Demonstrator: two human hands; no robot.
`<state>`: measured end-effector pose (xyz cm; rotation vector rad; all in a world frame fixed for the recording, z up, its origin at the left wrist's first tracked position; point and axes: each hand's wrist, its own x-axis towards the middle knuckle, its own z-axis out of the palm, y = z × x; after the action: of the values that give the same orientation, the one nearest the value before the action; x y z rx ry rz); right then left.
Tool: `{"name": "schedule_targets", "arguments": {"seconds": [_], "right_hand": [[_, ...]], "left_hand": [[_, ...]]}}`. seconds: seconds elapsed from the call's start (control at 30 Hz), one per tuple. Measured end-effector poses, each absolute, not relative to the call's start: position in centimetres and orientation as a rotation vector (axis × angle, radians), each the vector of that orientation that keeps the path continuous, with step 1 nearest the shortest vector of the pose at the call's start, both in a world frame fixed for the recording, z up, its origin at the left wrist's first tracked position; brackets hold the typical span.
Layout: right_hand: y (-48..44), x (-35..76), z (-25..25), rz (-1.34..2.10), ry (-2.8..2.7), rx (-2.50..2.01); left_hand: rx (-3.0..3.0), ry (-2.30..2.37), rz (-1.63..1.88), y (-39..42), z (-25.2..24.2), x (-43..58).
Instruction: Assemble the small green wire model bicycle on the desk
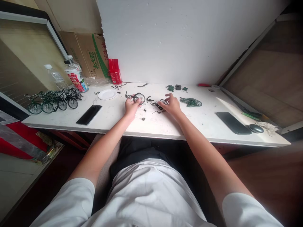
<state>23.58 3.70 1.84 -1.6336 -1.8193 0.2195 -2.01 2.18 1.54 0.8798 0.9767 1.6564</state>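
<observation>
My left hand (132,107) is closed round a small black model bicycle (139,98), its spoked wheel standing up beside the fingers. Over the table to the right, my right hand (172,105) has its fingers apart. Its thumb is down at a loose black bicycle part (156,105), and a small wheel (163,101) shows between thumb and fingers; whether it touches them I cannot tell. Between the hands lie another black part (149,99) and tiny pieces. A small round piece (143,119) lies nearer the front edge.
Several model bicycles (48,105) stand at the left by bottles (77,78). A phone (89,114), a white plate (107,94) and a red box (115,72) are left of centre. Green frames (191,101), a dark slab (233,123) and a mouse (256,128) lie right.
</observation>
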Motion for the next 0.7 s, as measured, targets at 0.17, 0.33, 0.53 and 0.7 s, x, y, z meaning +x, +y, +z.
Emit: {"name": "schedule_targets", "arguments": {"seconds": [0.17, 0.33, 0.53, 0.7], "right_hand": [[3.7, 23.7, 1.7, 0.16, -1.909, -1.73], [4.2, 21.1, 2.3, -0.002, -2.098, -1.486], [5.6, 17.1, 2.6, 0.069, -2.384, -1.4], [5.4, 16.1, 2.4, 0.0, -2.449, -1.425]], "left_hand": [[0.886, 0.986, 1.681, 2.7, 1.1, -2.2], [0.887, 0.988, 1.688, 2.9, 1.0, -2.2], [0.896, 1.004, 1.676, 2.7, 1.2, -2.1], [0.894, 1.021, 1.656, 2.6, 1.3, -2.0]]}}
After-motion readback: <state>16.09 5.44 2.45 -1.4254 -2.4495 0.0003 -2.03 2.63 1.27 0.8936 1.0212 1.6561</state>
